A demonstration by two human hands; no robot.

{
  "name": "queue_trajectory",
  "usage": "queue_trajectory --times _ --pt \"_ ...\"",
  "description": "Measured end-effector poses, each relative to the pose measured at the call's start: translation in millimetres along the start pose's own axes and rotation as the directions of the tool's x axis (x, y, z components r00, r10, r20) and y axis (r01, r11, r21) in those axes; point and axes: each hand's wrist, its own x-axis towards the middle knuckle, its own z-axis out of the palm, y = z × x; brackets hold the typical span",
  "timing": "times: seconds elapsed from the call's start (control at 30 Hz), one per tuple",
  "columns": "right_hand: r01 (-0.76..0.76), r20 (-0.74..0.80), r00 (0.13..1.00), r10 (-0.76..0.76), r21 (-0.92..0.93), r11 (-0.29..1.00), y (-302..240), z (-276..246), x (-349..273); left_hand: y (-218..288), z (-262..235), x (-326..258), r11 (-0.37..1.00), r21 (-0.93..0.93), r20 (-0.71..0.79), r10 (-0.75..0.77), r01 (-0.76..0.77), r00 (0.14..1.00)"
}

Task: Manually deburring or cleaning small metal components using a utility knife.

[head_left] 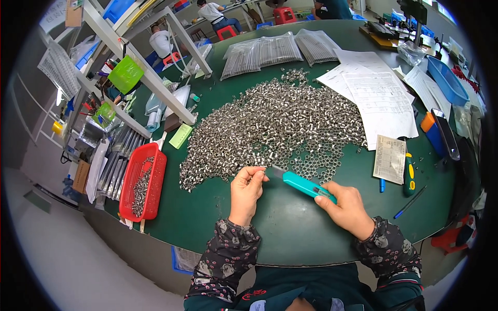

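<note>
My right hand (348,206) is closed round a teal utility knife (302,184), its blade pointing up and left. Just left of the blade tip, my left hand (246,193) pinches something small between thumb and fingertips, most likely one of the metal rings, though the fingers cover most of it. Beyond both hands spreads a broad pile of small silver metal rings (270,122). Along its near right side the rings lie flat in a single layer (314,165).
At the left edge stands a red basket (161,179) holding metal parts. Bagged tubes (280,50) lie at the back. Paper sheets (381,103), a green-yellow screwdriver (409,176) and a pen (410,202) are on the right. A shelf frame (150,78) rises at the left.
</note>
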Motion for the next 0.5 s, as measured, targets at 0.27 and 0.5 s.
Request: queue_trajectory --times 0.27,0.5 --pt "-0.191 0.244 0.96 0.138 0.209 0.959 2.3 -4.2 4.5 0.2 0.9 -0.5 1.0 0.016 0.021 0.013 -0.014 1.0" --pt "-0.181 0.228 0.965 0.131 0.214 0.96 4.5 -5.3 6.7 3.4 -0.1 -1.2 0.989 0.136 0.06 0.046 -0.054 0.997"
